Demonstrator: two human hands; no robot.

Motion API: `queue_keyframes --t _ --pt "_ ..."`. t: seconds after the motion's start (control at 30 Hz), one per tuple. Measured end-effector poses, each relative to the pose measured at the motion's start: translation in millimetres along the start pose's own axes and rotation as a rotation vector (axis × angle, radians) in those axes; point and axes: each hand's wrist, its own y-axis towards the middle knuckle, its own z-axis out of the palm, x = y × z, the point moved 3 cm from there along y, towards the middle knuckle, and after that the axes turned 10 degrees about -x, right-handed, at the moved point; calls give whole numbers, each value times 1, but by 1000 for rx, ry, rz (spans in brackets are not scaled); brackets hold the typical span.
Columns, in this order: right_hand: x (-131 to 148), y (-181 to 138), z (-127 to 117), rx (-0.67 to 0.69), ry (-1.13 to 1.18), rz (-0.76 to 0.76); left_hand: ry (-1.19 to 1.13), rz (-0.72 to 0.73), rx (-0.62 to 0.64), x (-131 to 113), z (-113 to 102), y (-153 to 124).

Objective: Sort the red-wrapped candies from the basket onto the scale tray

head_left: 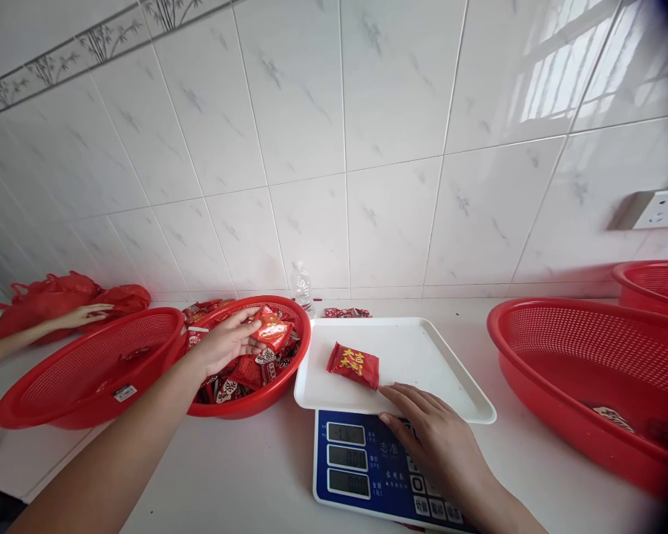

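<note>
My left hand (231, 345) pinches a shiny red snack packet (272, 328) over a red plastic basket (250, 406) full of similar red packets. On the white tray (406, 345) of a weighing scale lies one red packet with yellow characters (355, 365). My right hand (437, 426) rests above the tray's front edge and the blue scale panel (349, 437), fingers stretched out and holding nothing. Its fingertips are close to the lying packet's lower right corner. The hand covers part of the scale's keypad.
Left stands a red basket (89, 356) with a few packets. A co-worker's hand (86, 315) is near red plastic bags (50, 297). A large red basket (568, 423) stands right, another (657, 282) behind it. A clear bottle (300, 285) and flat red packets (346, 313) sit by the wall.
</note>
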Motion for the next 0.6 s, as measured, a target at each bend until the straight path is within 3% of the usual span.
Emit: queue_keyframes --t 0.17,0.3,0.47,0.6 --pt "4 4 -5 10 -14 -28 26 73 113 0 54 5" --pt "5 6 -8 -6 8 -37 420 373 68 8 93 12" --pt "5 6 -7 -4 24 -48 806 716 202 26 139 17" --pt "5 6 -6 12 5 -55 941 695 190 33 162 36"
